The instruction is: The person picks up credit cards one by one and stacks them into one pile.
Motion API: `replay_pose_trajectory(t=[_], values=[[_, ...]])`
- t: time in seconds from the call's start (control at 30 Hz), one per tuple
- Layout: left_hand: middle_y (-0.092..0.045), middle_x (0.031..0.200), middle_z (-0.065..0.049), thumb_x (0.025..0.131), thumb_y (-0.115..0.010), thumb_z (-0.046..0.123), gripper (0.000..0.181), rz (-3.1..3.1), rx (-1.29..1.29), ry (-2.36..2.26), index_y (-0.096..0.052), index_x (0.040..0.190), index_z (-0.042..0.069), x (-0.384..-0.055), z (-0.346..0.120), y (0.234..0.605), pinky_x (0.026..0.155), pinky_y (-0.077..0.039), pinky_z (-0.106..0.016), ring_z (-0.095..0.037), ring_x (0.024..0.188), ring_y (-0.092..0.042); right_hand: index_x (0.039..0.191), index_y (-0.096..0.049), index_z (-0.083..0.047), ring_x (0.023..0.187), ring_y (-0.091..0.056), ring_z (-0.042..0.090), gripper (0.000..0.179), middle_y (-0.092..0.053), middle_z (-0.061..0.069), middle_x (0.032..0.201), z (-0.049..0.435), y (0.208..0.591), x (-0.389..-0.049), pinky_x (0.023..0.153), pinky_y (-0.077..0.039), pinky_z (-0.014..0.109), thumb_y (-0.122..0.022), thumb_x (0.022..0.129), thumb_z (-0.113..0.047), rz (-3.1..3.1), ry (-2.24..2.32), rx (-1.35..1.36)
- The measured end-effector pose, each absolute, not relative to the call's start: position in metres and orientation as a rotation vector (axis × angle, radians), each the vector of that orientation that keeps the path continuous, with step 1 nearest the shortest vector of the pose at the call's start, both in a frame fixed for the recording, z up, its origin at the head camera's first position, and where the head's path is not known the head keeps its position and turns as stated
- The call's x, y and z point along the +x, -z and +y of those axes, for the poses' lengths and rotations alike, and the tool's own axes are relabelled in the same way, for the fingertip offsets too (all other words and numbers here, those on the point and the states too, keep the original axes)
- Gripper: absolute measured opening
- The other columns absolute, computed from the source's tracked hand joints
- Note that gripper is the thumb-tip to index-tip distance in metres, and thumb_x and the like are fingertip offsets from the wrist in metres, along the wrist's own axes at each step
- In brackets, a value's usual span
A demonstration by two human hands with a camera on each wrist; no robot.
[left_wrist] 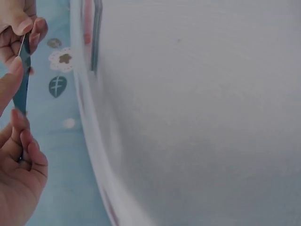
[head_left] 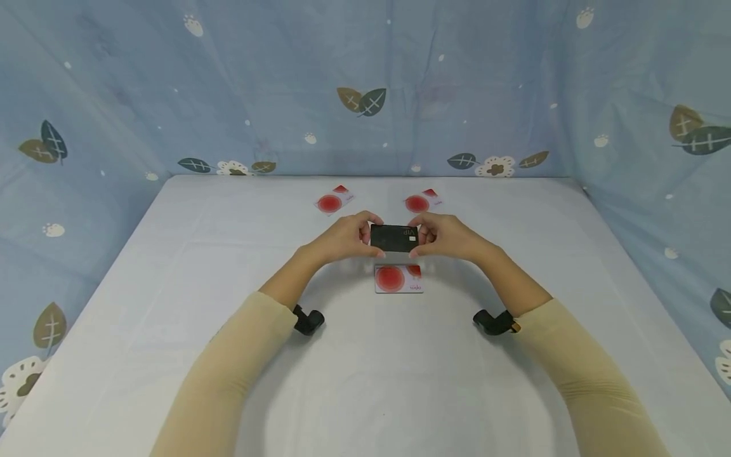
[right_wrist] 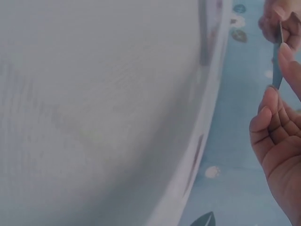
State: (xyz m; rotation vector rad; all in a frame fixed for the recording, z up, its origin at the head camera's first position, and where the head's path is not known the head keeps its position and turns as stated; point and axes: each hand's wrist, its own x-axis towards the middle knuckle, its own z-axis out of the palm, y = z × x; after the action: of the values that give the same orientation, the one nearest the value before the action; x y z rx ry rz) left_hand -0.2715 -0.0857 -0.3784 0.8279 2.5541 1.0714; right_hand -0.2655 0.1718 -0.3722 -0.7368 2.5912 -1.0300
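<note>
A black card point(head_left: 394, 238) marked "VIP" is held up above the table between both hands. My left hand point(head_left: 346, 237) pinches its left end between thumb and fingers. At the other end, my right hand point(head_left: 449, 237) pinches it the same way. Seen nearly edge-on, the card point(left_wrist: 22, 80) shows as a thin strip in the left wrist view, and the card point(right_wrist: 277, 66) looks just as thin in the right wrist view. Just nearer than the hands, a white card with red circles point(head_left: 398, 279) lies on the table, apparently on top of a small stack.
Two more white-and-red cards lie tilted farther back, one on the left point(head_left: 334, 200) and one on the right point(head_left: 422, 201). A white cloth covers the table point(head_left: 400, 381). Blue leaf-patterned curtain point(head_left: 285, 76) surrounds its back and sides.
</note>
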Motion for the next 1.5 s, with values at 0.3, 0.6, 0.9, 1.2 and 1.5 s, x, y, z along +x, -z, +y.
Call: replay_pose_trajectory(t=[0.3, 0.6, 0.9, 1.2, 1.5], values=[[-0.058, 0.080, 0.001, 0.075, -0.080, 0.029, 0.061, 2.523, 0.877, -1.074, -0.053, 0.124, 0.007, -0.260, -0.086, 0.374, 0.080, -0.042, -0.033, -0.016, 0.081, -0.050, 0.121, -0.054, -0.002, 0.072, -0.054, 0.019, 0.059, -0.059, 0.004, 0.080, 0.179, 0.364, -0.248, 0.069, -0.046, 0.029, -0.082, 0.073, -0.022, 2.587, 1.076, -0.685], [-0.058, 0.078, 0.003, 0.075, -0.080, 0.029, 0.056, 2.538, 0.900, -1.128, -0.056, 0.122, 0.008, -0.243, -0.084, 0.374, 0.078, -0.042, -0.031, -0.016, 0.082, -0.049, 0.121, -0.056, -0.005, 0.073, -0.055, 0.023, 0.059, -0.060, 0.006, 0.080, 0.183, 0.366, -0.232, 0.068, -0.047, 0.029, -0.083, 0.071, -0.020, 2.547, 1.213, -0.608], [-0.058, 0.077, 0.004, 0.075, -0.079, 0.027, 0.055, 2.535, 0.856, -1.176, -0.057, 0.122, 0.008, -0.231, -0.082, 0.378, 0.075, -0.040, -0.030, -0.016, 0.081, -0.049, 0.121, -0.056, -0.004, 0.073, -0.055, 0.021, 0.060, -0.060, 0.005, 0.080, 0.183, 0.373, -0.220, 0.068, -0.048, 0.027, -0.084, 0.070, -0.021, 2.524, 1.274, -0.601], [-0.057, 0.077, 0.004, 0.076, -0.078, 0.024, 0.056, 2.535, 0.821, -1.156, -0.056, 0.125, 0.008, -0.223, -0.080, 0.384, 0.072, -0.040, -0.030, -0.016, 0.080, -0.048, 0.120, -0.056, -0.006, 0.072, -0.057, 0.020, 0.061, -0.060, 0.002, 0.080, 0.183, 0.372, -0.218, 0.070, -0.049, 0.029, -0.085, 0.069, -0.025, 2.543, 1.166, -0.626], [-0.058, 0.076, 0.003, 0.074, -0.081, 0.025, 0.060, 2.490, 0.789, -1.152, -0.055, 0.125, 0.006, -0.225, -0.082, 0.391, 0.068, -0.041, -0.028, -0.014, 0.071, -0.050, 0.118, -0.057, -0.004, 0.066, -0.053, 0.016, 0.061, -0.059, 0.001, 0.078, 0.182, 0.378, -0.218, 0.062, -0.045, 0.025, -0.085, 0.068, -0.026, 2.529, 1.143, -0.682]])
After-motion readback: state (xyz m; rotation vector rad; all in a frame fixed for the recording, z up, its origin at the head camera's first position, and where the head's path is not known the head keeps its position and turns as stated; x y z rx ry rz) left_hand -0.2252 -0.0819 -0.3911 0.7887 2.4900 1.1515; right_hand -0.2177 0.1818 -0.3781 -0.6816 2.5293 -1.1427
